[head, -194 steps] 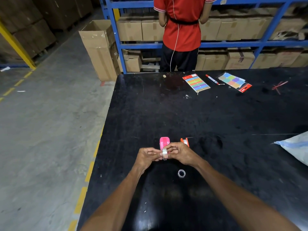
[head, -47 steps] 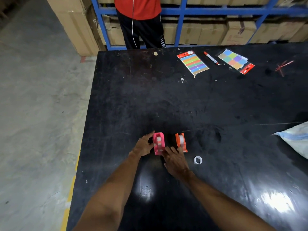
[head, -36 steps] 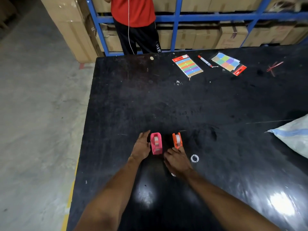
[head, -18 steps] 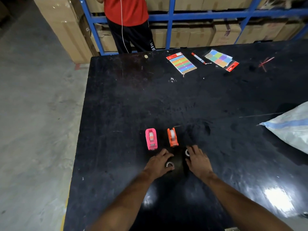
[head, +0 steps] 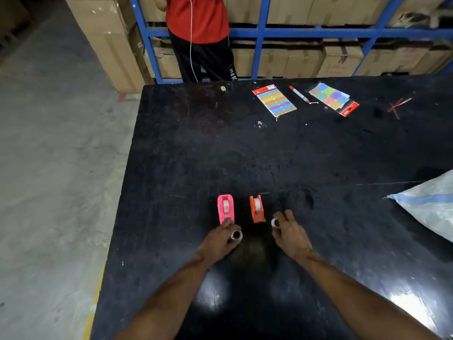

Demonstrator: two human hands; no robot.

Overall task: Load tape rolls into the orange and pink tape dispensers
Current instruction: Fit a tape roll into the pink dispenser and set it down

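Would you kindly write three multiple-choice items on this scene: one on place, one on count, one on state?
1. The orange dispenser stands where relative to the pink dispenser?
A. To its right
B. To its left
C. On top

2. How many colour-swatch packs lie at the table's far edge?
A. One
B. Two
C. Four

3. What does the left hand hold?
A. A marker
B. Nothing
C. A small ring-shaped core

Answers: 1 A, orange sits rightward; 2 B, two packs flank the red marker; 3 C, the ring sits at its fingers.
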